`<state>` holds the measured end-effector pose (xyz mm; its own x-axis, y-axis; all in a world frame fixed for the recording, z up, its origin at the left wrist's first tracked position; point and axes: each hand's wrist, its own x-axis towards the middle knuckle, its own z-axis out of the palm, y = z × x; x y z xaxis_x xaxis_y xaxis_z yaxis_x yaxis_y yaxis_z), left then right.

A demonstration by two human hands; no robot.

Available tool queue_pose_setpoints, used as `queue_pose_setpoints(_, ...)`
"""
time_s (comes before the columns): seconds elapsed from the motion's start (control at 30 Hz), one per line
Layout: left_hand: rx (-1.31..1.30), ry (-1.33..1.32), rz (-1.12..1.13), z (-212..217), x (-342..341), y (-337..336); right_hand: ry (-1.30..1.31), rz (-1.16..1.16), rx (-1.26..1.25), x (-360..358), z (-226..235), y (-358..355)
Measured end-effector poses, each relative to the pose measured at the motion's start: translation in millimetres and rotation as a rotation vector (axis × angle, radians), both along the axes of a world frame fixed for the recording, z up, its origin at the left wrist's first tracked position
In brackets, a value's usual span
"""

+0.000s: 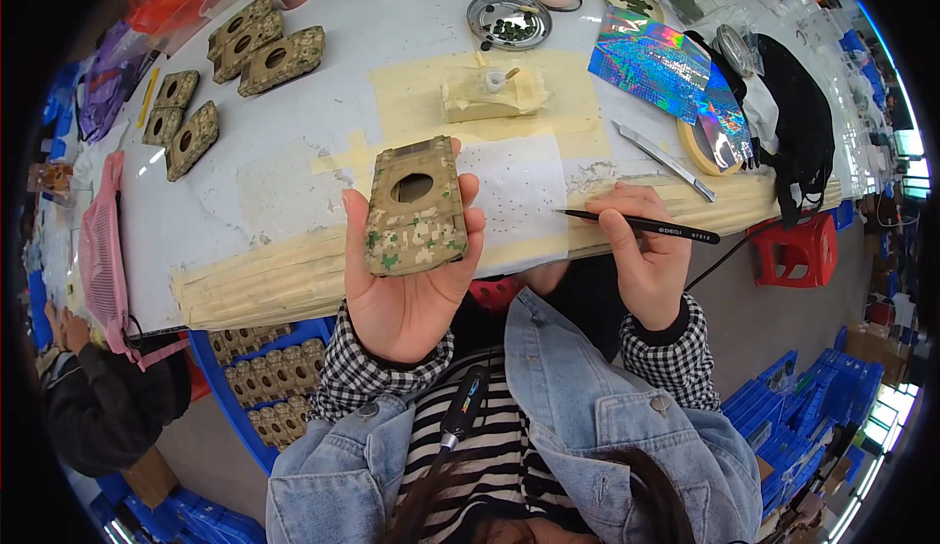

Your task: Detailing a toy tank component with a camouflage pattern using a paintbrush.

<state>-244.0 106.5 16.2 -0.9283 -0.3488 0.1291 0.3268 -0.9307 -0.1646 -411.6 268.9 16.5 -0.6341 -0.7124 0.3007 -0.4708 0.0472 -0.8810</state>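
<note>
My left hand (399, 317) is palm up, its fingers wrapped round a camouflage-patterned toy tank hull (419, 236) with a round hole in its top. Pinched in my right hand (648, 272) is a pair of black pointed tweezers (676, 230). The tips point left, over or beside the edge of a white sheet (534, 177) dotted with tiny dark specks; I cannot tell whether they hold anything. Beyond the sheet, a small white cup (495, 81) with a stick in it rests on a tape-covered block (470, 107).
Several similar hulls (284, 60) lie at the far left. A round metal dish (482, 21) of small dark green pieces stands at the back. To the right are a craft knife (666, 160), shiny holographic film (646, 64) and a tape roll (710, 147). A blue crate (257, 436) of parts sits below left.
</note>
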Motion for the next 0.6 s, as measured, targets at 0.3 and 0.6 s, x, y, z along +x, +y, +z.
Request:
queue_pose_setpoints(0.3,0.025,-0.009,0.028,2.7,1.0,3.2,0.026,0.013,0.042,0.7,3.0,-0.9)
queue_pose_setpoints(0.6,0.033,0.004,0.02,1.6,0.7,2.9,0.07,0.016,0.029,-1.4,0.1,-0.8)
